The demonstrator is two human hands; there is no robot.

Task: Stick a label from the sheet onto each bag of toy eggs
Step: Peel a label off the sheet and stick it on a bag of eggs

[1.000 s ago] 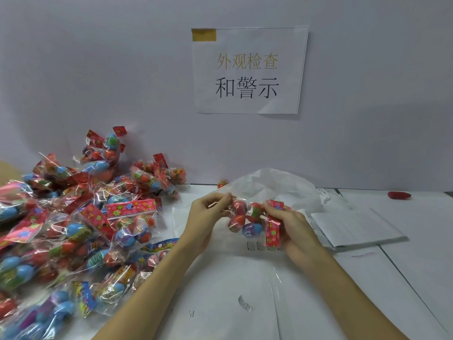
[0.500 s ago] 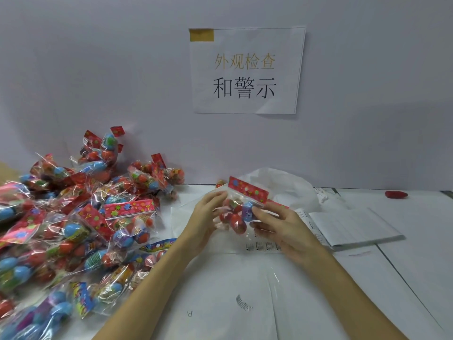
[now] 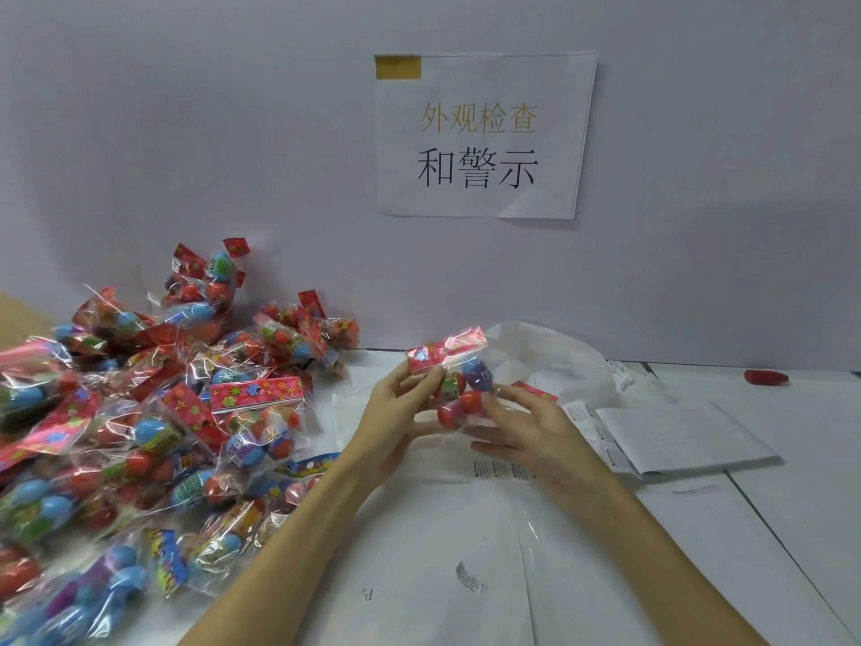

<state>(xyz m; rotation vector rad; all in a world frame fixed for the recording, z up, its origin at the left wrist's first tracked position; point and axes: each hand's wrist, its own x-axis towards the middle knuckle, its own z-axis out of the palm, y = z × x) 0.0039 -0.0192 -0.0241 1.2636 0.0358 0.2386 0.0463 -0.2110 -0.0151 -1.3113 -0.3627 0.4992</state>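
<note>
Bag of toy eggs point(image 3: 454, 380) held above the table point(image 3: 699, 529) between both hands, left hand point(image 3: 400, 412) pinching it under the red header card, right hand point(image 3: 526, 426) fingers curled on the crinkly film, which looks light, slippery and lumpy; grip the stiff header.

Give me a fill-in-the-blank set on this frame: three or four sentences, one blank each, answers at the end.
1. Both hands hold one bag of toy eggs above the ____.
2. The left hand pinches the bag just below its ____ patterned header.
3. The pile of bags lies on the person's ____ side.
4. The label sheet lies to the ____ of the right hand.

Missing words: table; red; left; right
</note>
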